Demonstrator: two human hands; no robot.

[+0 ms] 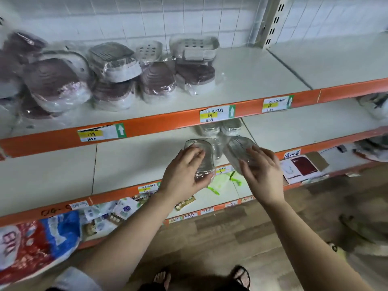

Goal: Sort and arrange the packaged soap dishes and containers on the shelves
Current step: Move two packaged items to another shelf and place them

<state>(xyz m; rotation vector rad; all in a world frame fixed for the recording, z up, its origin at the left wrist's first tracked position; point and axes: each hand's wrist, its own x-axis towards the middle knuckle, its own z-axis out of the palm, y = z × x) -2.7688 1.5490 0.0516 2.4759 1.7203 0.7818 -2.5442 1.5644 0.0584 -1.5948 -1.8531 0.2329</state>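
Clear soap dish grasped in our left grip, tilted twin dish in our right grip, so guess next we set both down neatly on the middle shelf.

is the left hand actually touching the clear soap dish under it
Touching. The head view shows the left hand gripping the clear soap dish, fingers curled over its top and thumb against its near end.

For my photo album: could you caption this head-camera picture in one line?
The left hand grips one clear soap dish, the right hand a second dish, at the middle shelf.
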